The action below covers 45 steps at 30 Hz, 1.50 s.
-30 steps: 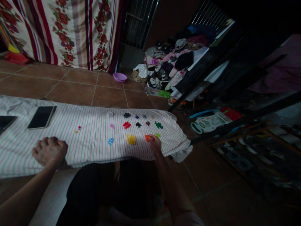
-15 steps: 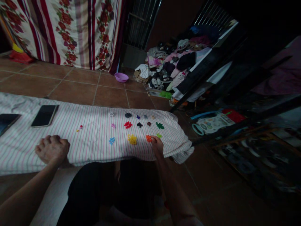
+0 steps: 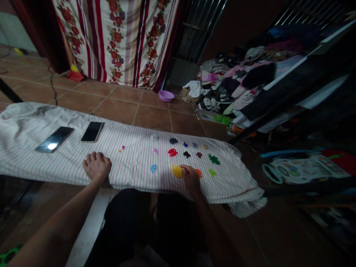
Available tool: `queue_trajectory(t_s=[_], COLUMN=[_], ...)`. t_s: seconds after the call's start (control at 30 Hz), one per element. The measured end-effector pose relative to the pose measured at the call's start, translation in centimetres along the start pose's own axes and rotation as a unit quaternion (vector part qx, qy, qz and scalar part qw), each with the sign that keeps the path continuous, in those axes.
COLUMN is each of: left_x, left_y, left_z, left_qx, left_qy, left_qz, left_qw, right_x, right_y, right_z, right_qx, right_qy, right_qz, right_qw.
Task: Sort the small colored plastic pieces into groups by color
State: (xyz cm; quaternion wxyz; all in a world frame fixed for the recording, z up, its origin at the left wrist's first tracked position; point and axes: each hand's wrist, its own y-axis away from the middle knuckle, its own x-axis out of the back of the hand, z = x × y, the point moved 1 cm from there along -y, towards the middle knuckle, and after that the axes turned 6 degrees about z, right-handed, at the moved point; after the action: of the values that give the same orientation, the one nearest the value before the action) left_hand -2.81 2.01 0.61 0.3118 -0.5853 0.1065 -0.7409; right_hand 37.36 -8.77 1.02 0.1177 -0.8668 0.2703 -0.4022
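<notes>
My right hand (image 3: 191, 178) is over the striped cloth, with its fingertips drawn together at the right edge of a yellow pile of small pieces (image 3: 176, 171). Whatever is between those fingertips is too small to make out. Partly behind this hand lies an orange pile (image 3: 198, 173), and a light green pile (image 3: 212, 172) is to its right. My left hand (image 3: 96, 165) rests on the cloth with fingers slightly apart, holding nothing. A few loose red, pink and yellow pieces (image 3: 121, 149) lie to its right. A light blue pile (image 3: 153, 168) sits between the hands.
Farther back are red (image 3: 172, 152), black (image 3: 186, 154), brown (image 3: 198, 155) and dark green (image 3: 214, 159) piles, among others. Two phones (image 3: 92, 132) lie at left on the striped cloth (image 3: 133, 155). Beyond are a purple basin (image 3: 166, 96) and heaped clothes (image 3: 230, 79).
My right hand has moved left from the orange pile to the yellow pile. The left hand stays resting on the cloth. The view has swung left, showing both phones fully.
</notes>
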Motion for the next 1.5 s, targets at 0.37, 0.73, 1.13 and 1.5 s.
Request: queue_trajectory(t_s=[0.37,0.73,1.13,1.5], left_x=[-0.3,-0.1,0.1,0.6], left_y=[0.1,0.0,0.1,0.1], left_z=[-0.3,-0.2,0.0,0.3], left_qx=[-0.010,0.002,0.009,0.000], left_qy=[-0.011,0.011,0.018,0.004], left_qz=[0.012,0.002,-0.007,0.001], left_qw=[1.000,1.000,1.000,1.000], right_x=[-4.9,-7.3,-9.9,-9.9], right_y=[1.8,3.1,2.1,2.4], right_z=[-4.9,-6.1,-8.6,-9.3], right_qx=[0.126,0.078,0.091,0.070], right_qy=[-0.048,0.003,0.053,0.019], right_qz=[-0.153,-0.133,-0.177,-0.184], right_qw=[0.979,0.988,0.979,0.980])
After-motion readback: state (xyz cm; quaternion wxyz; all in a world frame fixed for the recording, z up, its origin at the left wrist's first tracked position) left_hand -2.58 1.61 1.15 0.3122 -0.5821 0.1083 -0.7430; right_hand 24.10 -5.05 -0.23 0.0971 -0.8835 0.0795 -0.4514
